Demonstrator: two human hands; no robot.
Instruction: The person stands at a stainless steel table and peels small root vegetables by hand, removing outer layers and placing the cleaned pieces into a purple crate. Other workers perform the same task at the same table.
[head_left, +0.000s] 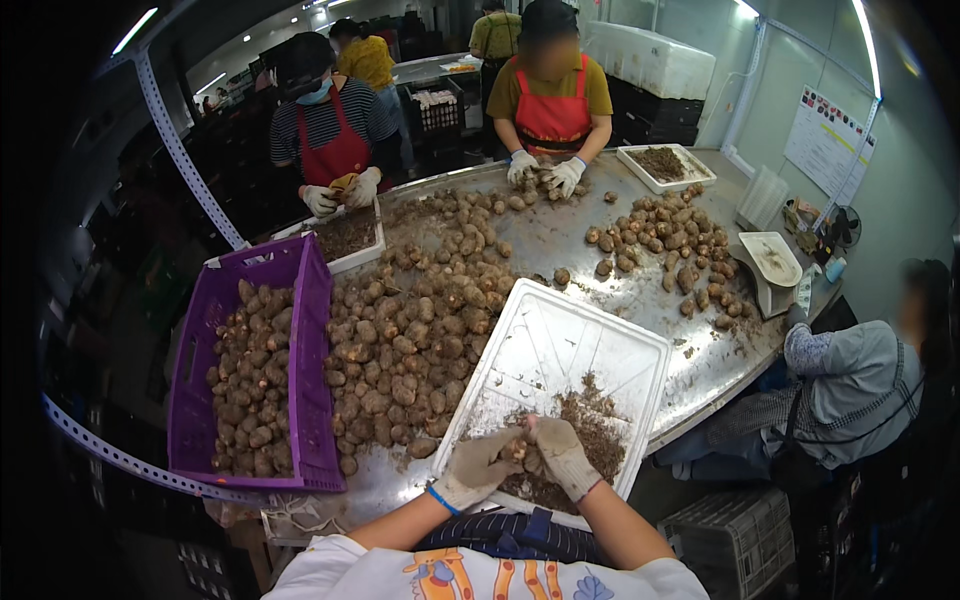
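Note:
Both my hands wear soiled knit work gloves over a white foam tray (517, 330) holding brown root trimmings (596, 427). My left hand (476, 465) grips a small brown taro-like tuber (514, 450) at its fingertips. My right hand (561, 454) is closed around the same tuber's other side, or another piece; the fingers hide which. To the left of the tray spreads a large heap of similar tubers (405, 345). A purple plastic crate (311, 375), part-filled with tubers, stands at the far left.
Across the metal table (555, 232), two people in red aprons handle tubers. A second tuber pile (675, 232) lies at the right, near a scale with a tray (771, 259) and a seated person. Foam trays (709, 178) hold trimmings. A grey crate (735, 536) sits below, right.

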